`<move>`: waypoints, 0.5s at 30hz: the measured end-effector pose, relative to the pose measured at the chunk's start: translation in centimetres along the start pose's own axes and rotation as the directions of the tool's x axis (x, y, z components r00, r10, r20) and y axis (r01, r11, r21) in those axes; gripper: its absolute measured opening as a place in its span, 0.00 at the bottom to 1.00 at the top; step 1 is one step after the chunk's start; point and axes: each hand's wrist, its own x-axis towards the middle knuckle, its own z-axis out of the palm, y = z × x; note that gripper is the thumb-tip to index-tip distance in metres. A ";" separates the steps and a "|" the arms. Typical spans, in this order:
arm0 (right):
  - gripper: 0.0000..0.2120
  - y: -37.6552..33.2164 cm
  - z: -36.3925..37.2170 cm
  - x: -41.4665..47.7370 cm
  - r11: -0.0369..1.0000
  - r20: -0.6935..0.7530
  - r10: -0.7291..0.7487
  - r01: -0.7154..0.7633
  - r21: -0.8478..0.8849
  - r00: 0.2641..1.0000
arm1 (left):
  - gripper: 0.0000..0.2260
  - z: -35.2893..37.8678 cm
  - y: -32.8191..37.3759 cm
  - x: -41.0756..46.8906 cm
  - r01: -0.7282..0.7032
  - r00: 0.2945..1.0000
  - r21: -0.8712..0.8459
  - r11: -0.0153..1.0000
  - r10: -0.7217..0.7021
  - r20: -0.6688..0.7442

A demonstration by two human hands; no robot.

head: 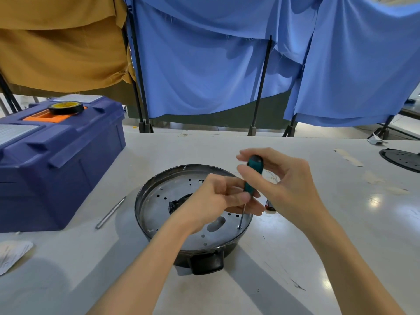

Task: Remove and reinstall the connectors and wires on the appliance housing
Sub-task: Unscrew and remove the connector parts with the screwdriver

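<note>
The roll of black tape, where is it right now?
Head view, far left: the roll of black tape lies on the blue toolbox's orange handle, left of the housing.

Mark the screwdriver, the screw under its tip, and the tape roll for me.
screwdriver (254, 172): head view, on the green handle.
screw (239, 227): head view, on its head at the driver tip.
tape roll (66, 107): head view, on the black outer band.

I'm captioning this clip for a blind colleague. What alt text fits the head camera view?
A person's right hand holds a green-handled screwdriver upright on a screw in a round appliance housing, while the left hand steadies its shaft. A blue toolbox sits left on the white table.
</note>
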 end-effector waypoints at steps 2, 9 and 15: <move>0.10 0.2 -0.2 0.1 0.996 0.085 0.003 -0.010 0.084 0.996 | 0.08 -0.4 0.0 -0.2 0.011 1.000 -0.014 1.000 -0.011 0.004; 0.10 0.7 1.6 -0.2 0.997 -0.154 0.020 -0.009 0.072 0.988 | 0.09 0.5 0.5 -0.1 -0.046 0.997 -0.021 0.999 0.044 -0.062; 0.12 0.7 0.9 0.0 0.987 0.074 0.021 -0.033 0.160 0.997 | 0.09 -0.1 0.4 -0.1 -0.026 0.999 -0.065 0.998 0.028 0.027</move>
